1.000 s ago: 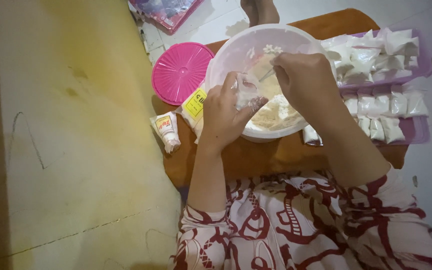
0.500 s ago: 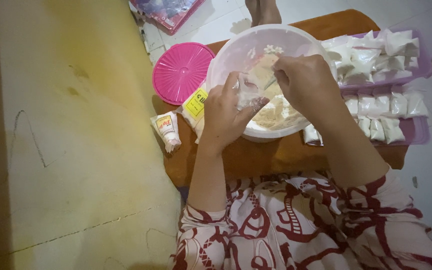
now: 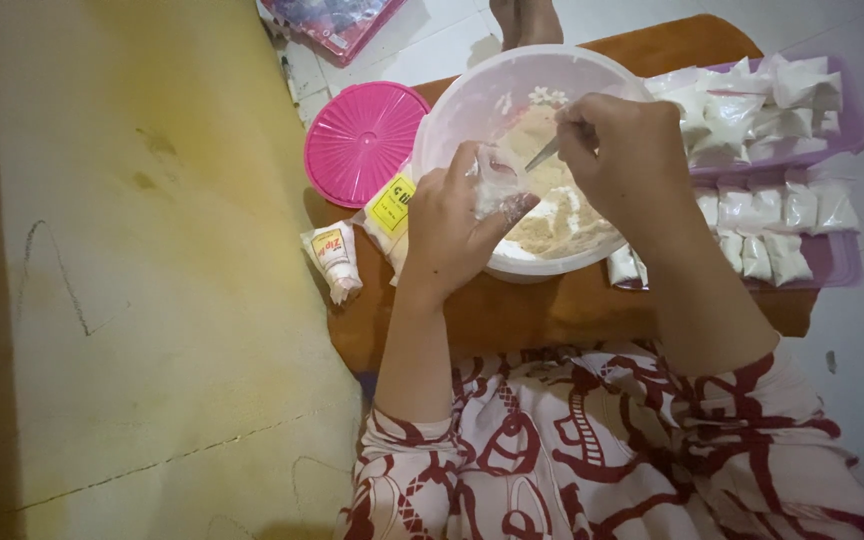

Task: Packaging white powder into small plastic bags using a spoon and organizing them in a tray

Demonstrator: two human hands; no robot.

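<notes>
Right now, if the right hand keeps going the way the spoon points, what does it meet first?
The right hand holds a spoon angled down and left. Straight on, its tip would probably meet the small clear bag held by the left hand over the bowl, or else the pale powder; depth is unclear.

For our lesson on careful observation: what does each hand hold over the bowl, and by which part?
The left hand holds a small clear bag by its upper edge. The right hand holds a spoon by its handle; its scoop end is hard to see.
</notes>
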